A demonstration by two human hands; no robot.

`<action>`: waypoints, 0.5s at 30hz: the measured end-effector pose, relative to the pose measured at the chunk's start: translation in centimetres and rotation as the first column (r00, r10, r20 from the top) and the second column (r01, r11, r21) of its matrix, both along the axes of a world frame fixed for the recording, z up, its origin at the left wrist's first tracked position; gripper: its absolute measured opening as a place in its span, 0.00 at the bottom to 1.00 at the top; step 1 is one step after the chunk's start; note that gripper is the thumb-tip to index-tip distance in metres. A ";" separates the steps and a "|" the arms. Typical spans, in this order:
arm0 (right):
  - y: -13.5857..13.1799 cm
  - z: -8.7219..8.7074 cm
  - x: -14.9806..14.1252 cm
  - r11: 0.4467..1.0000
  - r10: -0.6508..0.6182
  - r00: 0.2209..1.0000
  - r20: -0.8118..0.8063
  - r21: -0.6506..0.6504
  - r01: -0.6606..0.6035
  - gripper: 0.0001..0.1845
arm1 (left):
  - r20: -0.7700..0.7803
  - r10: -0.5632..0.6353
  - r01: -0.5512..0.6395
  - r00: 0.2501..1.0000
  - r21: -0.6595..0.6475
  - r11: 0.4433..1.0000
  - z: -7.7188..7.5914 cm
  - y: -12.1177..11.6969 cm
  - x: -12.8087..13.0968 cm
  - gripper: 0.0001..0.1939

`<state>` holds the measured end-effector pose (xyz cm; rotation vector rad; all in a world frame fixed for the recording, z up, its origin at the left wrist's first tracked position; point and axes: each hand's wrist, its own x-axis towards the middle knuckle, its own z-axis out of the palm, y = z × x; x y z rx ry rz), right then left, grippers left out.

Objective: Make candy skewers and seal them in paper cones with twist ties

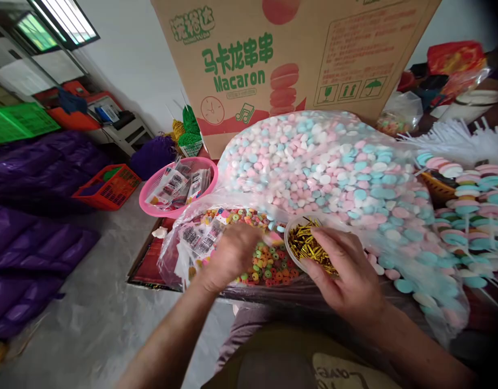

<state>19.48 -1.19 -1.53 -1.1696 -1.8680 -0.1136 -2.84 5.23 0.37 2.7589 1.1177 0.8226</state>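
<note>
My left hand [236, 254] is blurred over the open end of a clear plastic bag of small ring-shaped candies [273, 265] in orange, green and red. Its fingers look curled together, and a smeared pinkish shape [272, 238] shows at their tips, too blurred to name. My right hand [346, 265] reaches over a round clear tub [288, 251] of gold twist ties [303, 240]. Thumb and forefinger are apart, touching the ties, with gold visible between them. Printed packets [200, 237] lie on the candies beside my left hand.
A large clear bag of pink, blue and white candies [314, 156] fills the table, before a Macaron carton [241, 65]. A pink basket [178, 210] of packets stands left. Stacked candy skewers [471, 205] lie right. Purple sacks [34, 232] and a red crate [111, 192] are on the floor.
</note>
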 end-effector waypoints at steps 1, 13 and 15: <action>0.3 0.3 -0.2 0.998 0.044 0.999 -0.013 -0.045 -0.044 0.17 | 0.013 -0.106 0.106 0.994 -0.120 0.987 -0.3 -1.1 1.5 0.14; -1.4 -2.0 1.2 0.853 -0.071 0.967 -0.244 -0.517 -0.068 0.10 | 0.455 0.224 0.290 0.862 -0.804 0.519 -3.0 -3.5 6.3 0.10; -1.4 -1.4 1.6 0.870 -0.038 0.978 -0.203 -0.489 -0.067 0.09 | 0.436 0.116 0.306 0.892 -0.775 0.553 -2.9 -3.6 6.7 0.11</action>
